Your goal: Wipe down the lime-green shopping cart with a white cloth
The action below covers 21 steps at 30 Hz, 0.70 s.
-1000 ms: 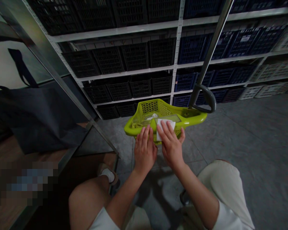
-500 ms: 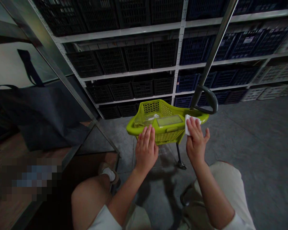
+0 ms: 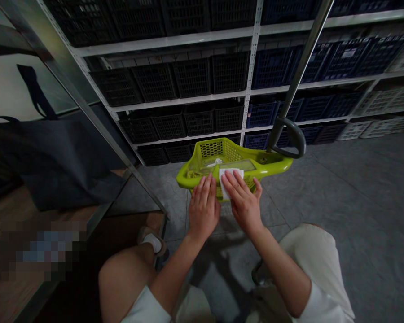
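In front of me stands a lime-green plastic trolley basket [image 3: 272, 168] with openwork sides. A crumpled white scrap [image 3: 217, 162] lies inside it. My left hand [image 3: 204, 208] rests with straight fingers on the near rim, toward the left, holding nothing loose. My right hand [image 3: 245, 202] is close beside it, pressing a folded white wipe [image 3: 225, 176] against the near rim under its fingers. Part of the wipe lies over the clear-topped panel [image 3: 248, 165] on that side. At the basket's right end a metal pole [image 3: 298, 83] rises, with a dark grey loop handle [image 3: 298, 137] at its foot.
Shelving with white uprights [image 3: 250, 89] holds black crates [image 3: 192, 78], blue crates [image 3: 272, 67] and pale crates [image 3: 355, 130]. To the left, a dark fabric bag [image 3: 63, 157] sits on a metal-framed bench [image 3: 97, 215]. My knees flank the basket over a grey floor [image 3: 373, 202].
My right hand has slid the wipe leftward along the near rim, from the right end to the middle. My left hand stays almost in place on the rim.
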Tool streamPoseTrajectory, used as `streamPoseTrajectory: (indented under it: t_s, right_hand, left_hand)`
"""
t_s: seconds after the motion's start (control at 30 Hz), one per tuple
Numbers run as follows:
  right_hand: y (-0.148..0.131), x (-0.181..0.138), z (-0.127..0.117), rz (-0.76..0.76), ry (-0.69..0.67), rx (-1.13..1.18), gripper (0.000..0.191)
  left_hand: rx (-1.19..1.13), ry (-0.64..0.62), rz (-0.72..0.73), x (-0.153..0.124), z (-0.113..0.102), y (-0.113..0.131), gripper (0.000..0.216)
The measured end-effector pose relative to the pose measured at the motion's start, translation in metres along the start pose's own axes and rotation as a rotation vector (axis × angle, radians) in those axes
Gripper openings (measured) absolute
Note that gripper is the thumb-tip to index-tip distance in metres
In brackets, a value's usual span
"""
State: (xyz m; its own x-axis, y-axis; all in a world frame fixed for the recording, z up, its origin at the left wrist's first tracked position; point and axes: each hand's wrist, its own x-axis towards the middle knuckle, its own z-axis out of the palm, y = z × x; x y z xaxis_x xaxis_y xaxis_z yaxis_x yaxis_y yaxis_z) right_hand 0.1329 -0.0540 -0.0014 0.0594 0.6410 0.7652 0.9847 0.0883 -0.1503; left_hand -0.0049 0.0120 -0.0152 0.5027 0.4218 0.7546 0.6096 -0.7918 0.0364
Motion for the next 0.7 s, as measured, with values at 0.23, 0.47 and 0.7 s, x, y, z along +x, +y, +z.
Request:
streamPoseTrajectory:
  t_s: [0.23,0.47,0.7]
  right_hand:
    - [0.054,-0.012,-0.008,0.197,0.206,0.01,0.063]
    - [0.005,0.001,0.005,0.192,0.124,0.023,0.064]
    - [0.009,-0.002,0.002,0.057,0.048,0.024,0.062]
  left_hand:
    - [-0.033,-0.007,-0.016,0.002,-0.001,0.003,0.078]
    - [-0.038,0.012,-0.03,0.0,0.002,0.004,0.072]
    - [-0.027,0.006,0.002,0.0,0.0,-0.001,0.073]
